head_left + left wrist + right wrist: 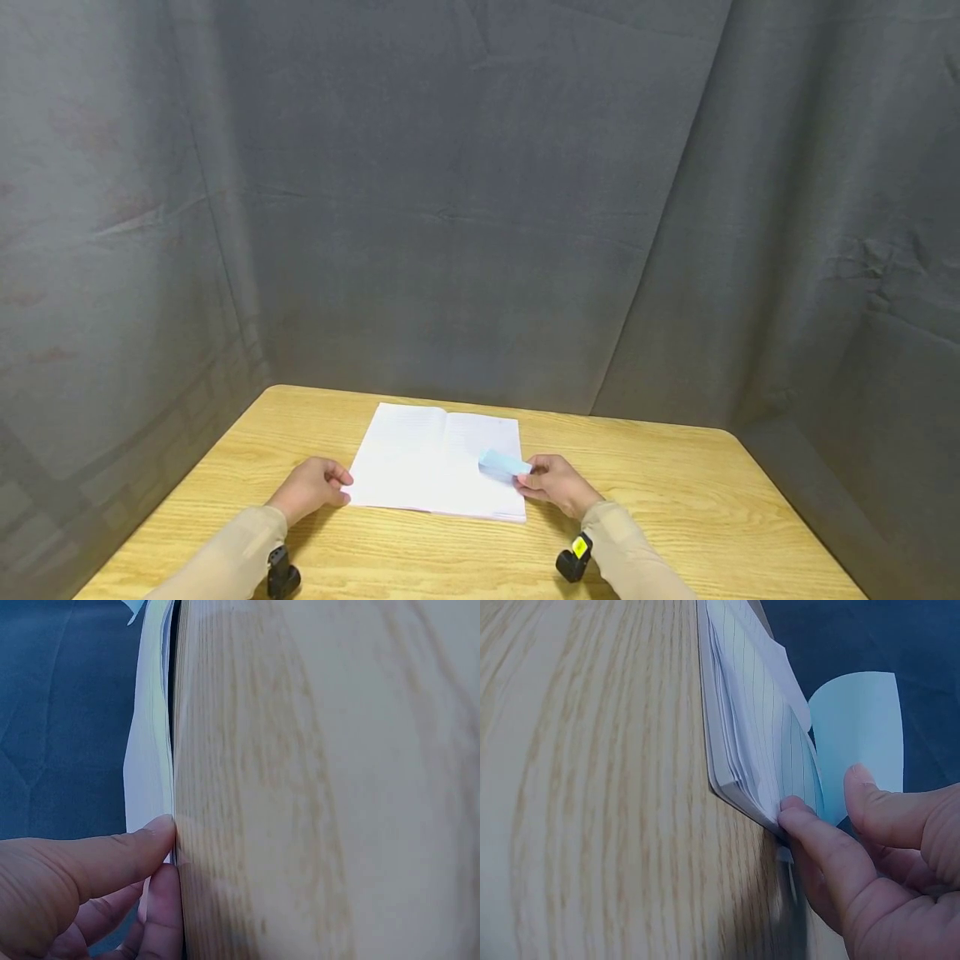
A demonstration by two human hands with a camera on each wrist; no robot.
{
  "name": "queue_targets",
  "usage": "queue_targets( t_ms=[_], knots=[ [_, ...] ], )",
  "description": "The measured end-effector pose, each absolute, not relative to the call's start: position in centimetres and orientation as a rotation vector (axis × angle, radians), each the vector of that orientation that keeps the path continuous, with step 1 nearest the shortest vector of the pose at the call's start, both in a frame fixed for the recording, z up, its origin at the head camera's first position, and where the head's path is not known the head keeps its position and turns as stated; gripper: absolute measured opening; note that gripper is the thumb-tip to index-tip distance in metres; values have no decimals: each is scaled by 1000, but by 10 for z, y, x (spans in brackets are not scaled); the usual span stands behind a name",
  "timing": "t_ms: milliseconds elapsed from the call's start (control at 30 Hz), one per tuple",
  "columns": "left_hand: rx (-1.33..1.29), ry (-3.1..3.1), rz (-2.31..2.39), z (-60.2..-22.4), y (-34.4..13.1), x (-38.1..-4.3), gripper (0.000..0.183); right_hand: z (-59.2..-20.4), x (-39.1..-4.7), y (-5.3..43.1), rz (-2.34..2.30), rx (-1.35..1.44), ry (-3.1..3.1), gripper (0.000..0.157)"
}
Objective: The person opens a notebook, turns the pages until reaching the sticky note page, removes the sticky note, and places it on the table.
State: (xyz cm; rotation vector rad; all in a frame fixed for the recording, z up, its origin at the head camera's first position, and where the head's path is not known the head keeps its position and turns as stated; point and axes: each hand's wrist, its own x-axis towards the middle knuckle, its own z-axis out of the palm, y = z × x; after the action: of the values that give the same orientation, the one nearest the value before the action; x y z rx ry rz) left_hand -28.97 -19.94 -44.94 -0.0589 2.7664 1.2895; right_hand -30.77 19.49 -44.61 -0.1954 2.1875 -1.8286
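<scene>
An open notebook [405, 458] with lined white pages lies on the wooden table. At its left edge, my left hand [313, 485] pinches the pages' border between thumb and fingers; the left wrist view shows the thumb [124, 859] against the page edges. My right hand [553, 483] holds a light blue slip of paper [501, 462] by its right end, over the right page. In the right wrist view the blue slip [862, 727] curves upward beside the thumb, and a fingertip touches the notebook's [739, 742] edge.
The wooden table [660, 500] has rounded far corners. Grey cloth [450, 208] hangs behind it and along both sides. A small black camera is strapped at each wrist, over beige sleeves [232, 554].
</scene>
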Motion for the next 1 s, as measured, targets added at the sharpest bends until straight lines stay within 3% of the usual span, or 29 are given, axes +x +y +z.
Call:
queue_targets(
  t_ms=[467,800,1000],
  knots=[
    [-56,2762,1311,-449,-199,-288,20,-442,-307,199,-1870,-216,2158,11],
    [-40,2773,1323,-449,-198,-287,20,-410,-326,241,-1911,-224,2295,8],
    [-32,2773,1331,-449,-198,-287,20,-412,-329,259,-1882,-216,2365,12]
  ],
)
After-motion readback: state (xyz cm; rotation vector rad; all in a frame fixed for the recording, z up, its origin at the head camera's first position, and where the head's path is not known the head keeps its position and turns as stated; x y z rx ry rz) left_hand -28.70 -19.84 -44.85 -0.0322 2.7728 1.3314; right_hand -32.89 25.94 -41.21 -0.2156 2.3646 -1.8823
